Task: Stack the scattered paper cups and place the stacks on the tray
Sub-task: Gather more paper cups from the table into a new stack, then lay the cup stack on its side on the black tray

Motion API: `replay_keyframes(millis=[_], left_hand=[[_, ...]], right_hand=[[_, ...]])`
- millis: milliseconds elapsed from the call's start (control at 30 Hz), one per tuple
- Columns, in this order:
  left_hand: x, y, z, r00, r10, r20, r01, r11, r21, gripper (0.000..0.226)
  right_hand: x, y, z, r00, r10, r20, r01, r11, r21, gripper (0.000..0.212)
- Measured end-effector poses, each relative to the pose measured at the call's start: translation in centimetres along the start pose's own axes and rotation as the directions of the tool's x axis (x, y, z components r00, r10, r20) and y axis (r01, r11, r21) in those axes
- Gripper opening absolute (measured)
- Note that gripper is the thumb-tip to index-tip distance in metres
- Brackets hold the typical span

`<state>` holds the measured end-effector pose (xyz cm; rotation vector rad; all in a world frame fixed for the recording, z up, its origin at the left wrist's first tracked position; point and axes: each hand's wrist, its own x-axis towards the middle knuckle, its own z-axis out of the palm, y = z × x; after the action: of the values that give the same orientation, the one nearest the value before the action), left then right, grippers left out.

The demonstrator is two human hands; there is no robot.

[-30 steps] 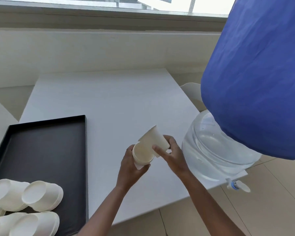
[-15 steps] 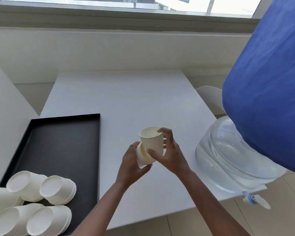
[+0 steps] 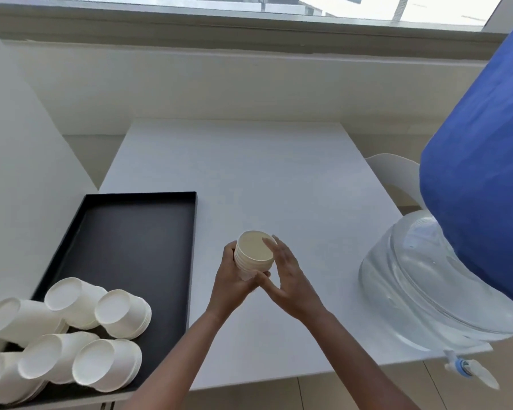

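the left hand (image 3: 231, 279) grips a nested stack of paper cups (image 3: 253, 257) above the white bench (image 3: 264, 179), fingers (image 3: 229, 253) curled round it. the right hand (image 3: 290, 279) rests straight fingers against its right side. more cup stacks (image 3: 122, 312) lie sideways at the near end of the black tray (image 3: 131, 226).

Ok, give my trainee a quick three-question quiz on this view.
1. True or false: the held cup stack rests on the black tray.
2. Which hand curls round the held stack? A. left B. right C. neither
3. Fill in: the cup stacks on the tray lie on their ____.
Key: 1 false, it is held over the white table. 2 A, the left hand; the right hand only touches it with straight fingers. 3 sides.
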<state>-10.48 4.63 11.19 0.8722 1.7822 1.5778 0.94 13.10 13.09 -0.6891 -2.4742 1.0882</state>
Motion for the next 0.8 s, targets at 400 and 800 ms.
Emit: replay_keyframes(millis=[400, 800], left_hand=[[-0.2, 0.8, -3.0, 0.978, 0.121, -0.17, -0.114, 0.992, 0.051, 0.078], [-1.5, 1.9, -8.0, 0.99, 0.089, 0.105, -0.118, 0.944, 0.307, 0.066]], right_hand=[[1.9, -2.0, 2.6, 0.67, 0.506, 0.542, -0.635, 0.014, 0.772, 0.057], [4.0, -3.5, 4.7, 0.695, 0.376, 0.613, -0.541, -0.288, 0.79, 0.061]])
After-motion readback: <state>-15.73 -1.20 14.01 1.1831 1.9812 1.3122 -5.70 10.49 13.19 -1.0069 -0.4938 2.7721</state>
